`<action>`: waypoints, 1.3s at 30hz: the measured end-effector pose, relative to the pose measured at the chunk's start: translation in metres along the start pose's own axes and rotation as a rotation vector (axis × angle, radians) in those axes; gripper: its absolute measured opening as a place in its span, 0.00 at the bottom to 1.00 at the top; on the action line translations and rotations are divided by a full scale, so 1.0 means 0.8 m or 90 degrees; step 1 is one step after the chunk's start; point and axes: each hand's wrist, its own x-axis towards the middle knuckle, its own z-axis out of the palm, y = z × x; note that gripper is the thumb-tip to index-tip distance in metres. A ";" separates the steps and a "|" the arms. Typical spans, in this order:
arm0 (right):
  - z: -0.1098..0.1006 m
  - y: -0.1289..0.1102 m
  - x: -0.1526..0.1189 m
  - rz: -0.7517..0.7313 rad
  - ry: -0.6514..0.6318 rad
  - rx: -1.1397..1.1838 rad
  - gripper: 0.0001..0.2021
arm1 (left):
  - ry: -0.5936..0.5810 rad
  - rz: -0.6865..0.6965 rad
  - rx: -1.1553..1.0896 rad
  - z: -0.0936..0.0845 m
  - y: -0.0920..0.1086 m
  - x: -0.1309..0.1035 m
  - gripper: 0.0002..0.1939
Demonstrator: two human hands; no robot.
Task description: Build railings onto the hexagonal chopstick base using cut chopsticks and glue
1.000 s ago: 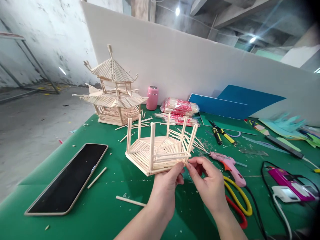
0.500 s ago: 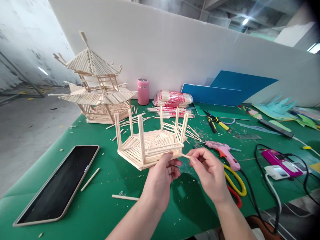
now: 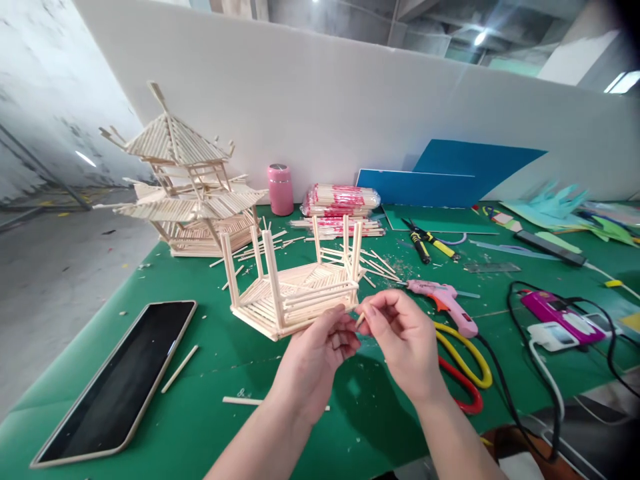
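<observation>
While left hand clasps frame, right hand (pinching stick) has neared; stick tilts.

Left wall: white, blotched with dark stains toward the bottom.
Floor: grey, concrete-like, with dark specks and small yellow patches near the wall.
Metal frame: thin bars slanting down at far left.
Panel: long, smooth, pale, standing behind the table.
Table: green-topped, filling the foreground.
Ceiling: grey, with beams, visible above the panel.
Lamp: a bright white glow, upper right.
Bright rectangle: right edge; window or light, unclear.
</observation>
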 end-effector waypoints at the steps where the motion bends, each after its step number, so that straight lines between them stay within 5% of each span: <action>1: 0.003 0.000 -0.001 -0.018 0.006 -0.023 0.03 | -0.002 0.000 -0.014 0.001 0.000 0.000 0.07; 10: 0.010 0.004 -0.007 -0.330 0.017 -0.301 0.10 | -0.004 0.020 -0.037 0.002 0.002 -0.003 0.03; 15: 0.005 0.005 -0.012 -0.267 0.010 -0.269 0.08 | -0.001 0.019 -0.009 -0.002 0.003 -0.003 0.05; 22: 0.003 0.005 0.003 -0.050 0.053 -0.079 0.04 | -0.019 0.001 0.060 -0.004 0.004 -0.002 0.11; 39: 0.015 -0.005 0.019 -0.232 0.135 -0.279 0.03 | -0.017 0.021 0.030 0.001 0.005 0.001 0.08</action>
